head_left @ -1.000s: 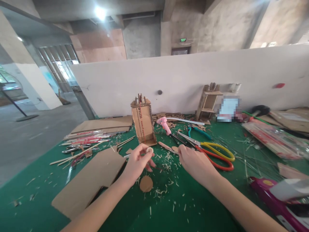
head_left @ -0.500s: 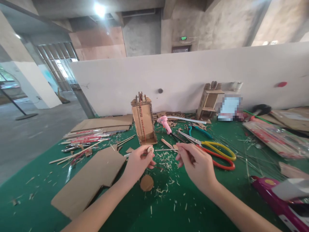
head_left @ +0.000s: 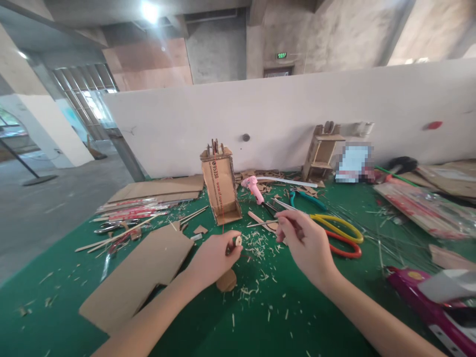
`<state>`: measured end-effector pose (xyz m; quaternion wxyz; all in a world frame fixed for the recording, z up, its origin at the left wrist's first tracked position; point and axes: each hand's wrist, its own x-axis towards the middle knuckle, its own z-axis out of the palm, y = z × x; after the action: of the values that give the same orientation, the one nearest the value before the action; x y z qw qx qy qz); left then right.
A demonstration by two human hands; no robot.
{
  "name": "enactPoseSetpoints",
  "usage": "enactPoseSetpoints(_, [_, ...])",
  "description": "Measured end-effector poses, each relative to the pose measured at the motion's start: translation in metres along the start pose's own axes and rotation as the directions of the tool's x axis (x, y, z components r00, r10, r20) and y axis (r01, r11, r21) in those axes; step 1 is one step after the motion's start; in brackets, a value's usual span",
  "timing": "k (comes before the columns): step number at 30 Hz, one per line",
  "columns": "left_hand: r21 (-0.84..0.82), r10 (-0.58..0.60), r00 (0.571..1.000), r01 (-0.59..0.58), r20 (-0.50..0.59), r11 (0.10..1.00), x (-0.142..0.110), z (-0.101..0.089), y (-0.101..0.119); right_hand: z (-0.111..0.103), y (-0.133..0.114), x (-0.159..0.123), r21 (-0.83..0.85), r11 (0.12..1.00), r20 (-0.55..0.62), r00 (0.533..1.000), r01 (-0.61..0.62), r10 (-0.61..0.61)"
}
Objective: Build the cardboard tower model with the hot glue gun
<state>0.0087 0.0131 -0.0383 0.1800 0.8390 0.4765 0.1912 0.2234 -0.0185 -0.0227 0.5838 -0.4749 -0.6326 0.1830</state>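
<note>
Between the thumb and forefinger of my left hand [head_left: 211,260] is a small pale round piece [head_left: 238,241] with a hole in its face. My right hand [head_left: 307,245] pinches a thin metal rod [head_left: 260,224], whose free end points left. A gap separates the rod's tip from the round piece. Partly covered by my left hand, a brown cardboard disc [head_left: 227,281] lies on the green table [head_left: 260,325]. Behind the left hand stands a tall cardboard box [head_left: 217,186] with a red thread hanging from it. Pale shavings [head_left: 256,248] are scattered between the hands.
Red-and-yellow-handled scissors [head_left: 344,233], teal pliers [head_left: 308,200] and a pink glue gun [head_left: 253,189] lie beyond my right hand. At left are cardboard sheets [head_left: 137,277] and thin sticks [head_left: 119,234]. A second cardboard structure [head_left: 323,153] stands near the white partition [head_left: 178,129]. A purple tool [head_left: 420,302] sits at right.
The rod's tip was at the round piece and is now apart from it. My left hand has turned, moving the piece slightly down and right, while my right hand has lifted slightly.
</note>
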Motion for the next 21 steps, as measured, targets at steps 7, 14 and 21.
enactPoseSetpoints(7, [0.210, -0.026, 0.999, 0.031, -0.023, 0.977, -0.001, -0.026, -0.010, 0.003, 0.006, 0.009, 0.263, 0.932, 0.020, 0.967, -0.251, 0.255])
enactPoseSetpoints(14, [0.215, -0.033, 0.894, -0.072, 0.447, 0.974, -0.020, -0.067, 0.003, 0.007, 0.001, 0.008, 0.535, 0.768, 0.094, 0.928, -0.351, 0.359])
enactPoseSetpoints(21, [0.161, 0.034, 0.908, -0.110, 0.418, 0.981, -0.018, -0.049, 0.016, 0.003, -0.002, 0.005, 0.671, 0.583, 0.293, 0.886, -0.458, 0.360])
